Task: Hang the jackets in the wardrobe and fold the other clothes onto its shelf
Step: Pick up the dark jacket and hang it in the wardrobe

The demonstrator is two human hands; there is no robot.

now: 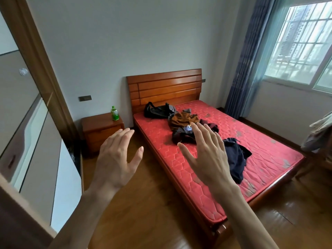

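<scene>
Across the room: bed (212, 159), red mattress, long axis running from wooden headboard (165, 87) toward the viewer. Wardrobe (27, 123) along left edge. Upon the mattress, well apart from the wardrobe: dark jacket (235, 159), lying lengthwise along the bed; dark red garment (181, 134); brown garment (183, 118); black bag (158, 110) near headboard. Left hand (116, 159), right hand (208, 155): both raised, fingers spread straight, holding nothing. Green bottle (114, 113), upright on nightstand (100, 128).
</scene>
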